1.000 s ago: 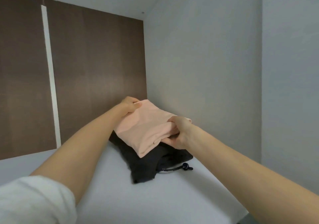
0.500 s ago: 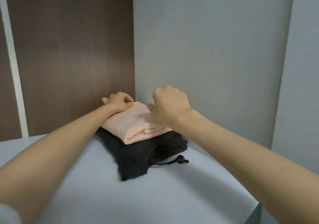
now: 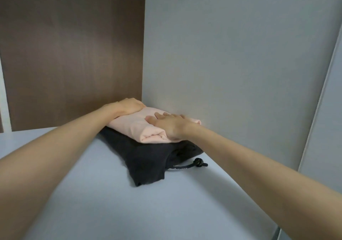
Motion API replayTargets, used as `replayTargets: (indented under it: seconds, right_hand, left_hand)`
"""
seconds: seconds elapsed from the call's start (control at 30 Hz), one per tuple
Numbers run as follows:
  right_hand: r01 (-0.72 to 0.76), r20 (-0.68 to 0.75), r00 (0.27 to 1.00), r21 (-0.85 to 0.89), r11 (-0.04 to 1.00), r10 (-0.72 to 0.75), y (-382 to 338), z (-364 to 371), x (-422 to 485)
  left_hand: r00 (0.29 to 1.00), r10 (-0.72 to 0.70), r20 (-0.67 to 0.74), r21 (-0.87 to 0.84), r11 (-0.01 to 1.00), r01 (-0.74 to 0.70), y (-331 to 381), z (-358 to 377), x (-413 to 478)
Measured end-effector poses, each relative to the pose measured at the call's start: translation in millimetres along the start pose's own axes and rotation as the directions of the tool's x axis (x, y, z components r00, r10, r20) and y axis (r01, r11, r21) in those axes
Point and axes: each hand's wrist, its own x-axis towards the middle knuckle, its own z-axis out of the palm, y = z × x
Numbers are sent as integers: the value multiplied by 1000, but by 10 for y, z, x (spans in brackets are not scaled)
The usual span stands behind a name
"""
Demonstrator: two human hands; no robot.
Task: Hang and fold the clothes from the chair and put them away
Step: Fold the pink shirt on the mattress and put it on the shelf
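The right hand (image 3: 170, 127), the nearer of the two, lies palm down with fingers straight and slightly spread on the near right part of a folded pale pink knit garment (image 3: 137, 127), pressing rather than pinching, likely to flatten the bulging rolled fold just below it. Both bare forearms reach in over the near part of a smooth light grey-blue shelf (image 3: 111, 202). On that shelf, nearest the viewer, a thin black drawstring with a round toggle (image 3: 199, 163) trails out to the right from a folded dark charcoal garment (image 3: 146, 158), which lies flat on the shelf with one corner pointing forward. The pink garment sits on top of the charcoal one, covering its far half and leaving its near part bare, so the two form a small stack tucked toward the back right corner. Further in, the left hand (image 3: 129, 106) rests over the far left corner of the pink piece; whether its fingers are flat or curled round the edge I cannot tell. It seems to steady the stack while the other hand smooths. Behind stands a dark brown wood-grain back panel (image 3: 74, 55), meeting a plain grey side wall (image 3: 222, 55) close beside the clothes. This garment looks put away.
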Motion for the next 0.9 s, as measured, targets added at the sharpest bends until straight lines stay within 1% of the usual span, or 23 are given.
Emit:
replayTargets:
  seconds: [0.03,0.13,0.2,0.27,0.33,0.4,0.47,0.57,0.63,0.7,0.77,0.83,0.9]
  right_hand:
    - [-3,-19,1000,13,1000,3,-11,-10,-50]
    - [-27,-68,997,40,999,30,-19,-33,-226]
    - [-48,-122,990,142,989,65,0,-26,-368]
    - [-54,-209,973,207,977,98,25,-22,-542]
    - [-50,-304,946,209,977,114,63,-56,-738]
    - [-51,-372,919,221,974,132,85,-133,-976]
    - [-55,-449,879,240,969,161,91,-221,-1241]
    - [-19,-566,798,322,946,209,87,-304,-1679]
    - [31,-624,746,380,925,232,81,-305,-1990]
    - [72,-661,710,412,908,244,77,-273,-2298]
    - [106,-683,687,432,896,248,85,-232,-2606]
    - [125,-687,679,456,881,259,115,-189,-2923]
    - [127,-682,676,481,867,279,171,-133,-3255]
  left_hand:
    - [999,-24,-25,39,999,25,23,-20,-48]
    - [987,-111,-116,265,954,139,97,-106,-229]
    - [982,-131,-138,379,909,174,169,-184,-376]
    - [982,-134,-130,407,896,176,237,-261,-532]
    - [987,-120,-106,381,912,151,313,-314,-712]
    - [993,-79,-91,320,942,105,416,-381,-950]
    - [991,-20,-129,219,975,48,551,-475,-1221]
    - [961,59,-270,39,998,-51,816,-622,-1666]
    - [933,68,-354,-135,983,-123,1020,-672,-1995]
    - [920,57,-388,-327,925,-196,1224,-672,-2314]
    - [919,58,-391,-475,842,-255,1447,-643,-2637]
    - [920,60,-387,-575,765,-292,1684,-597,-2956]
    - [917,66,-392,-638,699,-323,1920,-522,-3254]
